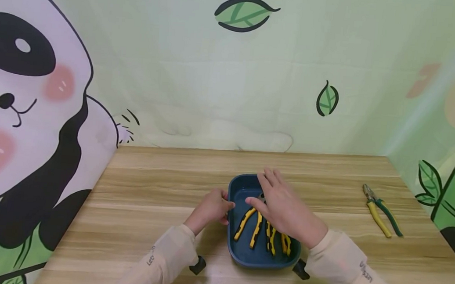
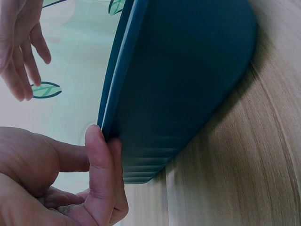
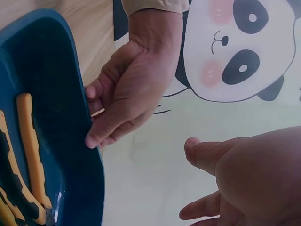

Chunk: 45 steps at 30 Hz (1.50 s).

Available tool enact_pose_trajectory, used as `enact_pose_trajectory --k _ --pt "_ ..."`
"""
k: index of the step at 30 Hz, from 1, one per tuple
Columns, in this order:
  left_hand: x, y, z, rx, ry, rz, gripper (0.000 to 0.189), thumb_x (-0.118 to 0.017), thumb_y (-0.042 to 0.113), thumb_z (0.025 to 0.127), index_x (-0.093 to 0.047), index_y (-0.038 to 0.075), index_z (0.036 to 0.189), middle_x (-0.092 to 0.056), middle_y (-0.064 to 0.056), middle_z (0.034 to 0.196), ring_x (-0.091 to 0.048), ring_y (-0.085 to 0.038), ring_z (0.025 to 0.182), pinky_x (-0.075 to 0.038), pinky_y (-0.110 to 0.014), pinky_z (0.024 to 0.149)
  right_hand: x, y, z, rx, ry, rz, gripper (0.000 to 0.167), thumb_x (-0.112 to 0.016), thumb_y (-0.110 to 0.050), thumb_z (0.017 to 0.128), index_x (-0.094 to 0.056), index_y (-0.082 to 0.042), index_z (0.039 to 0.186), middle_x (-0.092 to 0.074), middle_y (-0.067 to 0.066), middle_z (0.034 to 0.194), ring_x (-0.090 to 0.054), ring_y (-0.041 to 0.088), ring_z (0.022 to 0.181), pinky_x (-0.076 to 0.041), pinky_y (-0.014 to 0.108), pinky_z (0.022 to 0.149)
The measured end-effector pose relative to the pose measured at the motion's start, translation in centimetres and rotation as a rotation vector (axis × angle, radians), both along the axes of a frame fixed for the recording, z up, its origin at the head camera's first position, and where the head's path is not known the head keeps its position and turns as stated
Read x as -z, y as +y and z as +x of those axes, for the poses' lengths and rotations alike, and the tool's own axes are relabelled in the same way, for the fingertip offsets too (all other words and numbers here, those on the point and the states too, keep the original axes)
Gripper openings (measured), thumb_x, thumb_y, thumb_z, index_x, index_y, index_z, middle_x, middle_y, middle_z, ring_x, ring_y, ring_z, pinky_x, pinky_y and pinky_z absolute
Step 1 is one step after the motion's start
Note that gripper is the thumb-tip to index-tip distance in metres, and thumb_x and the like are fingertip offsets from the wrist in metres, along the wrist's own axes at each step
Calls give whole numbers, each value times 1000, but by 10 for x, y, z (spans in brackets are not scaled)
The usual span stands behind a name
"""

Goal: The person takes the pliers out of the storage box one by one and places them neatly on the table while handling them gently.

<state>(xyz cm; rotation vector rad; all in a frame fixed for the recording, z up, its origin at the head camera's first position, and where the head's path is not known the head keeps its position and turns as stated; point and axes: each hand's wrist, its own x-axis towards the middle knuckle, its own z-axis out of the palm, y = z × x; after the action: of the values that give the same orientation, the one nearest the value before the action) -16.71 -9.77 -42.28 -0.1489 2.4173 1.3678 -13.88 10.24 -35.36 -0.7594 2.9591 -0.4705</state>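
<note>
A dark blue rectangular tray (image 1: 239, 253) sits on the table in front of me. Several pliers with yellow-and-black handles (image 1: 244, 224) lie inside it, their heads mostly hidden under my right hand in the head view. My left hand (image 1: 212, 208) pinches the tray's left rim, thumb at the edge and fingers against the outer wall, as the left wrist view also shows. Above the tray's right side hovers my right hand (image 1: 286, 207), fingers straight and thumb spread, holding nothing. In the right wrist view, the yellow-and-black handles (image 3: 30, 141) lie beside the tray's wall.
Off to the right on the wooden table (image 1: 150, 176) lies another pair of pliers (image 1: 378, 220) with one yellow and one green handle. Behind the table hangs a pale green cloth (image 1: 176, 81) printed with leaves and a panda.
</note>
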Motion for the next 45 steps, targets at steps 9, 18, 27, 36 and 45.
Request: enact_pose_trajectory --k 9,18,27,36,45 --pt "-1 1 1 -5 0 -18 12 -65 6 101 -56 -2 104 -61 -15 80 -62 -18 55 -60 -27 53 10 -6 4 59 -63 -7 75 -55 -45 107 -36 10 153 -29 33 160 -29 48 149 -34 61 117" --pt "-1 1 1 -4 -1 -11 12 -65 6 101 -56 -2 103 -61 -15 81 -62 -17 54 -61 -29 56 20 -11 6 81 -68 -29 70 -58 -40 106 -41 12 149 -38 35 154 -38 49 143 -38 60 114" --pt "-2 0 2 -4 -4 -33 14 -66 8 102 -56 -1 104 -59 -13 81 -63 -19 57 -63 -33 61 28 -13 11 108 -54 -45 68 -59 -38 106 -43 14 147 -45 33 149 -44 47 138 -44 56 112" --pt "-1 1 1 -1 -5 -32 14 -66 8 102 -56 -2 104 -60 -13 80 -63 -18 54 -60 -27 55 37 -14 14 121 -7 -45 62 -61 -35 106 -50 18 138 -57 34 133 -54 47 125 -50 54 105" --pt "-1 0 1 0 -18 -28 14 -66 9 102 -57 -1 105 -60 -13 81 -62 -18 56 -60 -27 57 44 -16 14 121 0 2 46 -65 -32 104 -64 13 114 -61 20 93 -59 34 87 -54 45 80"
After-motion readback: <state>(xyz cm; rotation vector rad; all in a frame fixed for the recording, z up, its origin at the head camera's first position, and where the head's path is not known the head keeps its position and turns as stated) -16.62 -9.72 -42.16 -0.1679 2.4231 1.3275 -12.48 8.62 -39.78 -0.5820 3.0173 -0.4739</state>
